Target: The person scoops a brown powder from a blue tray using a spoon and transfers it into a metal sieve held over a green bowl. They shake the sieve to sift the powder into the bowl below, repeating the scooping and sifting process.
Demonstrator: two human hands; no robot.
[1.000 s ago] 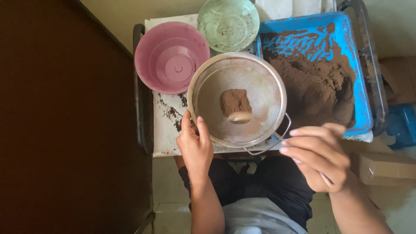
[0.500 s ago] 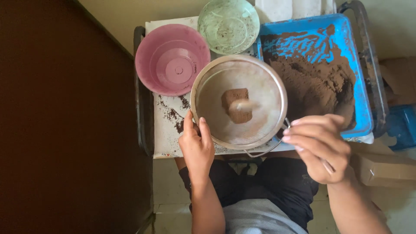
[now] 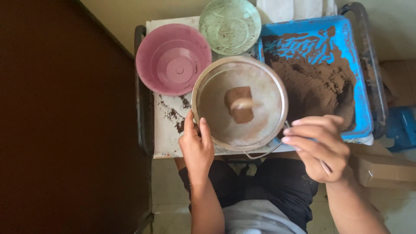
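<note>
Gripping the near rim of the round metal sieve (image 3: 239,104), the left hand (image 3: 196,145) steadies it over the table between pink bowl (image 3: 173,58) and blue soil tray (image 3: 316,73), while the right hand (image 3: 318,145) closes its fingers around a spoon handle whose bowl rests on brown powder in the mesh.

1. Soft, even daylight fills the scene; nothing is blown out and no hard glare shows.
2. The left third of the frame is a dark brown mass with almost no detail.
3. The blue tray (image 3: 362,86) is the brightest, most saturated area.
4. The spoon (image 3: 241,104) inside the metal sieve (image 3: 207,97) is smeared by motion blur, while the sieve's rim stays fairly sharp.
5. Faint shadow lies under the sieve and under the right hand (image 3: 318,147).
6. The left hand (image 3: 197,147) is evenly lit, its edges slightly soft.
7. Straight edges of the worktop (image 3: 167,138) bow a little toward the frame's borders.
</note>
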